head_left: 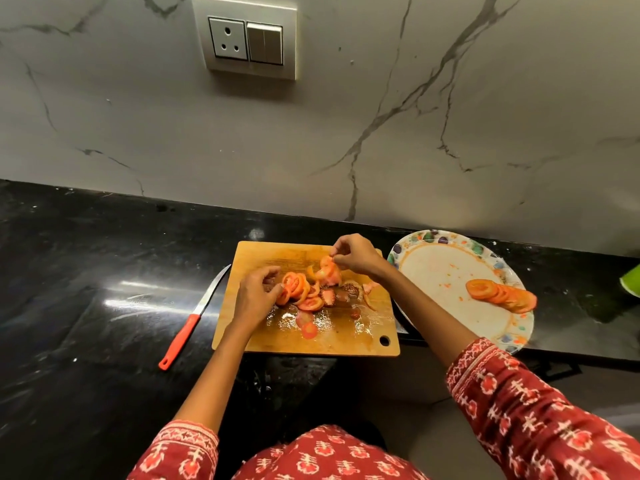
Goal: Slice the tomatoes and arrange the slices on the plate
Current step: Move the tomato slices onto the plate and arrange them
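A wet wooden cutting board (346,341) lies on the black counter with a heap of tomato slices (304,289) on it. My left hand (254,296) is at the heap's left side, its fingers curled on a slice there. My right hand (356,254) hovers over the board's far side and pinches a slice (329,268) from the pile's top. To the right sits a patterned plate (436,271) with a row of overlapping slices (500,294) along its right part. A single slice (309,330) lies nearer on the board.
A knife with a red handle (183,336) lies on the counter left of the board, blade pointing away. A marble wall with a socket panel (246,41) rises behind. A green object (631,280) shows at the right edge.
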`<state>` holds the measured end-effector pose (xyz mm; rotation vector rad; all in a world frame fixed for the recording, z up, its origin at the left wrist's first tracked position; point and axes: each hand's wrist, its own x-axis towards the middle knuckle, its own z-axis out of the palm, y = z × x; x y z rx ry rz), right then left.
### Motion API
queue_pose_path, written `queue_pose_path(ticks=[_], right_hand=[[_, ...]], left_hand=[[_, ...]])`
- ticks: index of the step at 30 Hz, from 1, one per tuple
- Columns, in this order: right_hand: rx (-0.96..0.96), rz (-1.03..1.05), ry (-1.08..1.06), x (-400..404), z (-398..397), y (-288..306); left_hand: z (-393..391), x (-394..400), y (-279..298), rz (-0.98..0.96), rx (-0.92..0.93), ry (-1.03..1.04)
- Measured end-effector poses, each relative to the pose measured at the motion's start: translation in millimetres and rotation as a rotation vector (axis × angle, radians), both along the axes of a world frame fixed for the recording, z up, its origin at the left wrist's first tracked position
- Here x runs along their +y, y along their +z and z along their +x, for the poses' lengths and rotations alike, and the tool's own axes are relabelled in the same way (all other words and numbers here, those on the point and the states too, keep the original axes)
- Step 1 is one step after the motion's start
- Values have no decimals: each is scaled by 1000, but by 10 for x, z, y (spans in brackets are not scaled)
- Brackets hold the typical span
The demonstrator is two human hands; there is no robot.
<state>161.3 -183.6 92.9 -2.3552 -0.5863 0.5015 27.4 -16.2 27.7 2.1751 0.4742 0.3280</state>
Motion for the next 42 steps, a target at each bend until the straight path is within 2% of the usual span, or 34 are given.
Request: queue_pose_path(ticks=[7, 10, 14, 16, 21, 24, 27, 29, 31, 35, 38, 42], right_hand=[[-100, -97, 91, -114, -75, -192], [-239, -135, 159, -67, -126, -246], [-489, -285, 368, 48, -174, -379], [-572, -339, 398, 82, -182, -466], [-590, -322, 393, 86, -173, -497], [-555, -283, 326, 38, -107, -422], [-470, -85, 152, -47, -61, -297], [-314, 110, 1, -112, -50, -219], [-74, 283, -110, -174, -22, -172], [261, 453, -160, -301, 27, -138], [316, 465, -181, -416, 40, -130], [274, 437, -192, -675, 104, -147]], left_hand=[[-38, 44, -116, 45, 147, -79], [-80, 43, -143, 70, 202, -77], [-100, -15, -129, 99, 174, -37], [-98, -34, -123, 105, 167, -33], [-95, -24, -126, 83, 146, -40], [-100, -3, -110, 50, 124, -35], [-110, 17, -62, -9, 79, -29], [-109, 20, -14, -42, 19, -34], [-92, -10, 61, -82, -40, -68], [4, -99, 195, -138, -69, -137], [94, -187, 222, -145, -51, -177], [251, -427, 211, -104, -13, -249]])
